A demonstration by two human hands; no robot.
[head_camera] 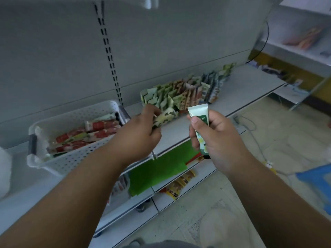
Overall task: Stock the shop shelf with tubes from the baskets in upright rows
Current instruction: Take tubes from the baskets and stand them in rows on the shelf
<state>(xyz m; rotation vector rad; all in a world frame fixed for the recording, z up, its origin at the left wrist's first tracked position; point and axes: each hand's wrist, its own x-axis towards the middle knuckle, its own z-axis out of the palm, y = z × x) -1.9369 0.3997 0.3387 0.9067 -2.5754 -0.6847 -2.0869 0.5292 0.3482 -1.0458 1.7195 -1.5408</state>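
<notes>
In the head view, your right hand (pixel 213 138) is gripping a white plastic tube with a green label and flower print (pixel 200 122), its fingers (pixel 194 138) and thumb clamped round the tube's middle. The tube is standing nearly upright in the air, crimped end up and dark cap down, just in front of the grey metal shop shelf (pixel 238 90) and not touching it.

Your left hand (pixel 141 133) is reaching over the shelf's front part, its fingers curled and pinching a pale tube with a green leaf pattern (pixel 163 117) at the near end of the rows. That tube is leaning to one side; whether its base is touching the shelf is hidden by the hand.

Behind it, the upright rows of green, orange and blue patterned tubes (pixel 188 90) are running along the shelf toward the back right, close to the grey back panel (pixel 161 42).

To the left, a white perforated plastic basket with dark handles (pixel 75 158) is sitting on the same shelf, its near corner jutting past the front edge. Inside it, red-and-white tubes (pixel 100 129) are lying flat in a loose pile.

On the lower shelf below, a bright green flat packet (pixel 157 170) is lying beside orange-yellow packets (pixel 177 185). At the right edge, a blue basket (pixel 318 183) is showing partly over the tiled floor (pixel 268 140).
</notes>
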